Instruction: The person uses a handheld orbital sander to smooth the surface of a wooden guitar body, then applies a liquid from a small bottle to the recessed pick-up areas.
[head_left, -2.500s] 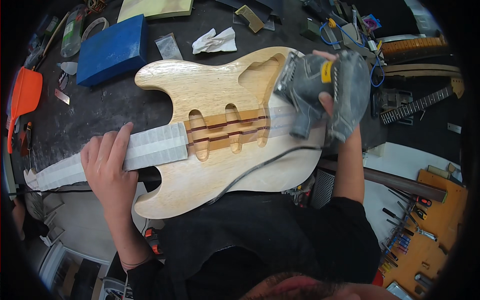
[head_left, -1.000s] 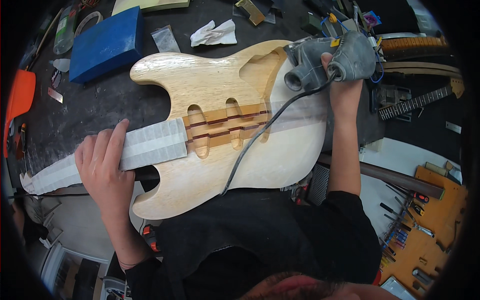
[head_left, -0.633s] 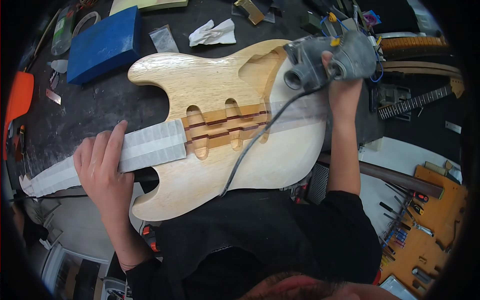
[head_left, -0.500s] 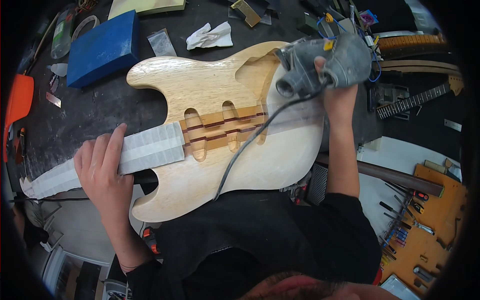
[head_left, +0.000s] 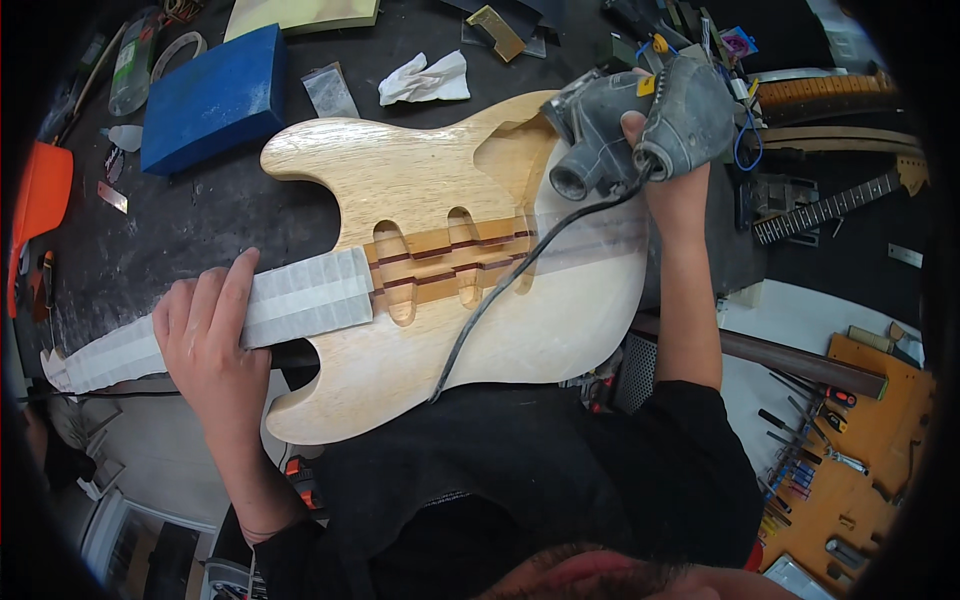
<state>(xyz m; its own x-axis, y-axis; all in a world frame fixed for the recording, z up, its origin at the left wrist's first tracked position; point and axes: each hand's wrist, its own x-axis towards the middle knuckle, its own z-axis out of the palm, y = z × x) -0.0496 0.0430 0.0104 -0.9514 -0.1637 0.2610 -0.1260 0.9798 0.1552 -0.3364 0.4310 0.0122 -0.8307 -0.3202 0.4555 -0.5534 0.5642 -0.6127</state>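
A pale wooden guitar body [head_left: 400,160] lies across the bench's near edge, with oblong cavities, a larger curved recess and laminated centre stripes; its right part is whiter. Its neck [head_left: 300,295] extends left, covered in white masking tape. My left hand [head_left: 212,345] is closed over that neck, fingers wrapped across it. My right hand [head_left: 677,205] grips a dusty dark-grey power sander [head_left: 700,105] over the body's upper right corner, thumb visible, other fingers mostly hidden. The sander's black cord [head_left: 525,260] runs down across the body to its near edge. The pad's underside is out of sight.
Dark bench [head_left: 190,220] holds a blue block [head_left: 210,95], crumpled paper [head_left: 420,80], bottle [head_left: 130,75] and small plates. An orange plastic item [head_left: 45,200] sits far left. Right are loose necks [head_left: 820,210], other wooden pieces and, lower, a tool board [head_left: 870,450].
Since the earliest frame, the sander has moved toward the body's far edge and turned, its cord end now facing me. In the last second it shifted slightly left. My left hand stayed on the neck.
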